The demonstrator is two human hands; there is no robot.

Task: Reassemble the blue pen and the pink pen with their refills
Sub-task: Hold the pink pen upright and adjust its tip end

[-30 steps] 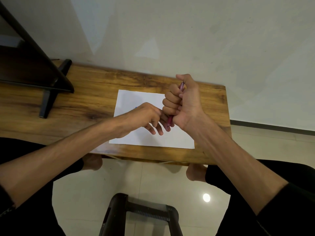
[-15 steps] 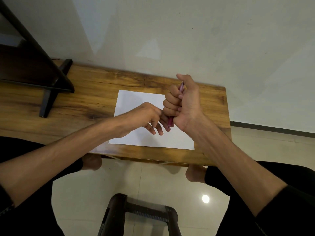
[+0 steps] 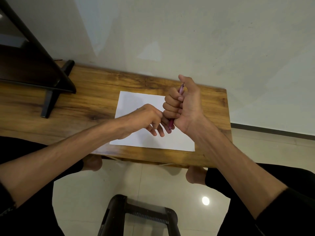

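My right hand (image 3: 184, 106) grips the pink pen (image 3: 171, 124) in a fist, upright, above the white paper (image 3: 134, 101). The pen's top pokes out by my thumb and its lower tip shows below the fist. My left hand (image 3: 146, 118) reaches in from the left, and its thumb and forefinger pinch the pen's lower end right under the fist. Its other fingers hang loosely curled. The blue pen is not visible; my left hand and forearm cover much of the paper.
The paper lies on a wooden table (image 3: 95, 92) whose right edge is close to my right hand. A dark stand (image 3: 51, 77) sits at the table's left. A black chair frame (image 3: 139, 215) is on the floor below, between my knees.
Hardly anything differs. Both hands stay together on the pink pen, with only slight finger movement of my left hand at the pen's lower end.
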